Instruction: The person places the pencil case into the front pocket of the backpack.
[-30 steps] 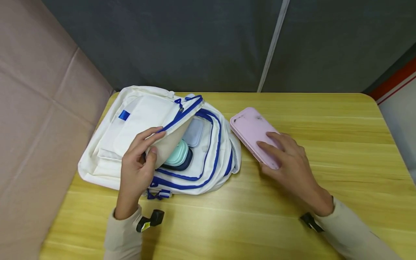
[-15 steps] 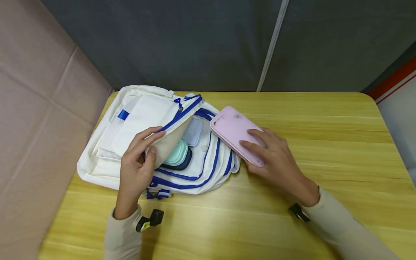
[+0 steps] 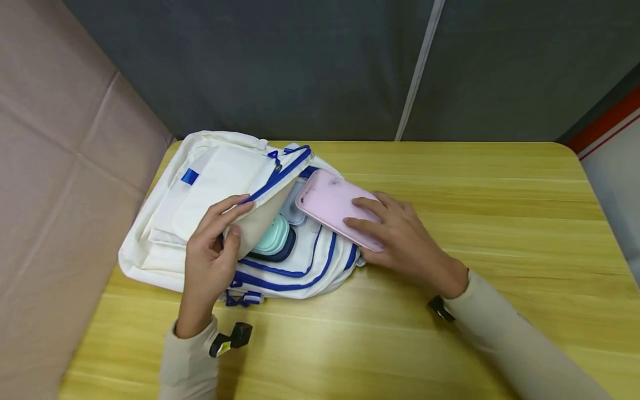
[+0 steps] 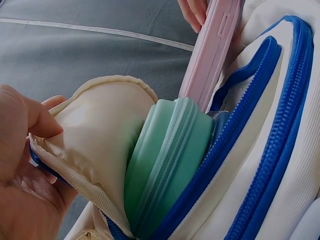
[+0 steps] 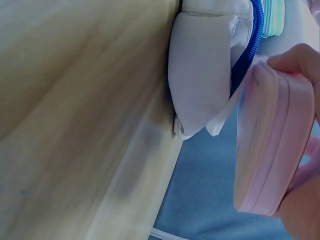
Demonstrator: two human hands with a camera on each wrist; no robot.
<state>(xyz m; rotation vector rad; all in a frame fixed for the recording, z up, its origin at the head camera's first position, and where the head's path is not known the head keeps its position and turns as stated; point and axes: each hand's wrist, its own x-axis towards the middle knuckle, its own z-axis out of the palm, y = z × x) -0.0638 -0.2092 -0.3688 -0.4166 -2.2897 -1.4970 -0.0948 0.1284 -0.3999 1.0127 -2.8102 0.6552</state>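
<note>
A white backpack [image 3: 165, 222] with blue zips lies on its back on the wooden table, its front pocket unzipped. My left hand [image 3: 212, 244] pinches the edge of the pocket flap [image 4: 105, 120] and holds it lifted. Inside the pocket sit a mint-green lidded container [image 3: 274, 236], a dark navy item [image 3: 286, 251] beneath it and a pale bluish box [image 3: 294, 210], partly covered. My right hand [image 3: 405, 239] grips a flat pink hard case [image 3: 335, 205] with rounded corners and dark smudges. The case hangs over the backpack's right part, its far end above the pocket mouth.
The wooden table [image 3: 490, 233] stretches to the right. A dark grey partition [image 3: 280, 66] stands behind it, and a beige padded wall [image 3: 55, 166] rises on the left. A blue-trimmed strap buckle [image 3: 245, 299] lies at the backpack's near edge.
My right hand has carried the pink case leftward from beside the backpack to over its pocket, covering part of the bluish box. My left hand and the flap stay in place.
</note>
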